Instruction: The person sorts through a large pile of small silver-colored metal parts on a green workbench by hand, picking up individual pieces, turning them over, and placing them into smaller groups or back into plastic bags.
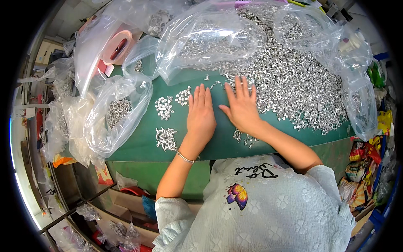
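My left hand (202,115) lies flat on the green tabletop (176,82), its fingers stretched forward. Beside its fingertips sits a small cluster of little silver metal pieces (183,96), with a second cluster (164,108) to the left of that. Nearer me, left of the wrist, is a group of curved silver metal pieces (166,139). My right hand (242,108) has its fingers spread, touching the left edge of a big heap of curved silver pieces (300,90). Several loose pieces (244,137) lie near my right wrist. Anything under the palms is hidden.
Clear plastic bags (205,40) cover the heap's far side. At the left, an open plastic bag (119,115) holds metal rings, and a pink container (118,46) with a dark red object stands behind. Another clear bag (362,105) hangs at the right edge. Colourful packets (361,164) lie right.
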A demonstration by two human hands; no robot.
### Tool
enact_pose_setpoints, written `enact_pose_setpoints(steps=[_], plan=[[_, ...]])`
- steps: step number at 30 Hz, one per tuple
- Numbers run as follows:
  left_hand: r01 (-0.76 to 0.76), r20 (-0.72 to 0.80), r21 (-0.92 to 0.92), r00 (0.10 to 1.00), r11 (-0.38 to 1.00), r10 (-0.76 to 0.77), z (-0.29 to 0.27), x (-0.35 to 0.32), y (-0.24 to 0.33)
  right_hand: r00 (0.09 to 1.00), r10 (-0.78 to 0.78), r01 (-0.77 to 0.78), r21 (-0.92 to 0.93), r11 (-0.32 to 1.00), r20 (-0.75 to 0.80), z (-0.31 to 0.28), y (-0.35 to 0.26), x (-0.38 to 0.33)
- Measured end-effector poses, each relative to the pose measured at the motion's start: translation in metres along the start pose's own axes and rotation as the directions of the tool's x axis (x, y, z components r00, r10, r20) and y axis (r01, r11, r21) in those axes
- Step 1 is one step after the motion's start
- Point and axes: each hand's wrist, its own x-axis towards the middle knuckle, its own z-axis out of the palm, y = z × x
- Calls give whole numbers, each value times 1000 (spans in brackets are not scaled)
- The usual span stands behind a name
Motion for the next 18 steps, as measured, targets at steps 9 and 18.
enact_pose_setpoints(steps=[9,18], plan=[[1,-37,-45,999,999,-3,0,-9,-5,815,-565,528,240,815,124,-21,45,20],[-146,14,-393,986,908,164,-2,-12,14,914,-331,378,197,905,-233,-23,53,53]])
